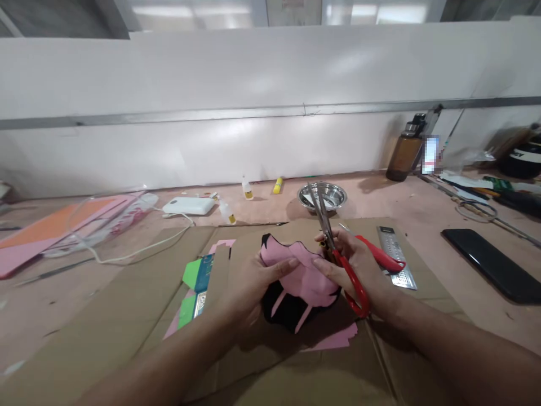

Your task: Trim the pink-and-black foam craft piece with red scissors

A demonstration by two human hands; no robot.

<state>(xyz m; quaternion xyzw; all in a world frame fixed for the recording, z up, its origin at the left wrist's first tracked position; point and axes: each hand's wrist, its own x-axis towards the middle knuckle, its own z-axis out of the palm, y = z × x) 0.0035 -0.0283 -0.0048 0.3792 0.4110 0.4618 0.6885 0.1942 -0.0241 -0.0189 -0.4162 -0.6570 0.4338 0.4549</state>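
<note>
A pink and black paper cutout (308, 279) with wavy edges and two thin pink strips is held up between both hands. My left hand (249, 285) is closed on its left side, with the thumb on the pink face. My right hand (366, 268) grips red-handled scissors (358, 290), blades pointing up and away, while its thumb presses the right side of the cutout. The blades stand slightly apart, clear of the paper. Beneath lie a cardboard sheet (169, 316) and pink paper pieces (338, 338), partly covered by the hands.
Right of my hand lie a red-handled cutter (382, 256), a metal ruler (395, 256) and a black phone (490, 264). Behind are a steel bowl (340, 197), glue bottles (247, 189), a yellow glue stick (278, 185), a white power bank (190, 206) and a brown bottle (403, 155).
</note>
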